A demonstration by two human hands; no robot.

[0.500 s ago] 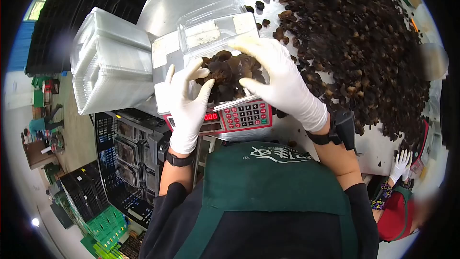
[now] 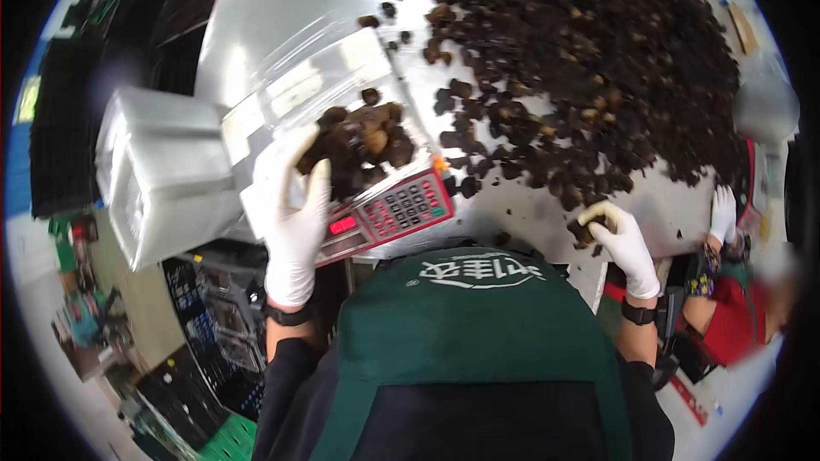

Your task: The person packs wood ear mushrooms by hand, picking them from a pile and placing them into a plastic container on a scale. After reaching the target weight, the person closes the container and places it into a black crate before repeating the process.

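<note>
A clear plastic box holding dark wood ear mushrooms [image 2: 363, 141] sits on a scale with a red keypad panel [image 2: 397, 212]. My gloved left hand [image 2: 292, 222] is at the box's left side, thumb and fingers apart; whether it touches the box is hard to see. Off to the right, at the near edge of the mushroom pile [image 2: 589, 77], my gloved right hand [image 2: 628, 248] has its thumb and fingers curled around a dark wood ear piece [image 2: 582, 231]. The scale's red display is too blurred to read.
A stack of clear plastic containers [image 2: 171, 171] stands left of the scale on the metal table [image 2: 248, 26]. Dark crates [image 2: 218, 316] are below at the left. At the far right is another person's gloved hand [image 2: 723, 213].
My right hand has left the box and moved right to the pile's near edge, where it grips a piece. My left hand stays by the box. The view has turned rightward.
</note>
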